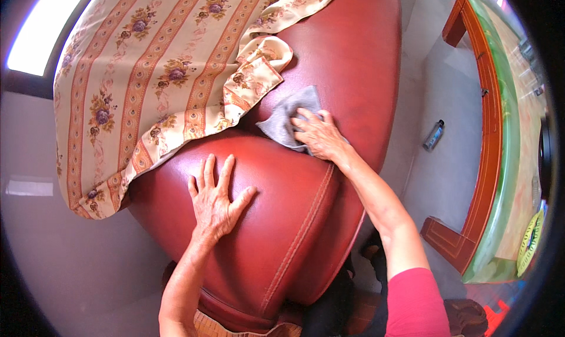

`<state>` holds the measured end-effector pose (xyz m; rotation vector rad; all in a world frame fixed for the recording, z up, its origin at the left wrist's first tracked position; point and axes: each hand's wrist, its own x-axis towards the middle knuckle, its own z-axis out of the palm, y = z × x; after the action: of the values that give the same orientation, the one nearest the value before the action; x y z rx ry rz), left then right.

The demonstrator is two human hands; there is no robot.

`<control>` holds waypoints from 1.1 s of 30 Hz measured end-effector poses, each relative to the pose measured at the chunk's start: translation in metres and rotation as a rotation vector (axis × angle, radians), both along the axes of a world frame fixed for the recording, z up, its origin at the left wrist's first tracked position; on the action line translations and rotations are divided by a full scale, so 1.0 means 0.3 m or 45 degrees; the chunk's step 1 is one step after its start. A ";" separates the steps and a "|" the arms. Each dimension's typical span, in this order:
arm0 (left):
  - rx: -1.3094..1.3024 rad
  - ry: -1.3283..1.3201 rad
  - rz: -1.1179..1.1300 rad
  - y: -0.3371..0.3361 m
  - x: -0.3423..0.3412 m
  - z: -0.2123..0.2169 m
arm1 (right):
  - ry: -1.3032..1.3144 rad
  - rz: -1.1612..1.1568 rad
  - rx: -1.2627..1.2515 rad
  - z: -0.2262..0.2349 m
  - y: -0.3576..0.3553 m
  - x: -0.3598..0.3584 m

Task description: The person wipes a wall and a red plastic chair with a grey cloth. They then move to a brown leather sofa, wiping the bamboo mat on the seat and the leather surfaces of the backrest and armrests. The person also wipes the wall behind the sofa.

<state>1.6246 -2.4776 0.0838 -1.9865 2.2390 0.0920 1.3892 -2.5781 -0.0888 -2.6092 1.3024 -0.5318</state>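
Observation:
A red leather sofa (pixel 365 60) with pale stitching fills the middle of the view. My left hand (pixel 215 204) lies flat on its rounded armrest (pixel 282 190), fingers spread, holding nothing. Farther off and to the right, my right hand (pixel 319 134) presses a crumpled grey cloth (pixel 283 122) against the leather just behind the armrest. Its fingers are bent over the cloth, and part of the cloth is hidden under them. A cream and orange striped sofa cover (pixel 159 54) with purple flowers drapes over the left side, its edge folded back near the cloth.
A low table (pixel 491 101) with a reddish-brown wooden frame and green edge stands to the right. A small dark bottle (pixel 434 135) lies on the grey floor (pixel 453 178) beneath it. A yellow basket (pixel 529 243) sits at the tabletop's near end.

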 end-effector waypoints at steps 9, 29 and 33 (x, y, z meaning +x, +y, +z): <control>-0.005 -0.013 0.025 -0.001 0.002 0.001 | 0.081 -0.048 -0.037 -0.012 -0.150 0.164; 0.098 0.020 0.073 -0.015 -0.025 0.033 | -1.926 -1.931 1.326 -0.269 0.624 -0.188; 0.128 -0.002 0.088 -0.018 -0.034 0.035 | -2.161 -1.914 1.595 -0.278 0.504 -0.268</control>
<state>1.6145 -2.4831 0.0944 -2.0101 2.1206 0.2062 1.3088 -2.4270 -0.1722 0.3690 1.4694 -1.0332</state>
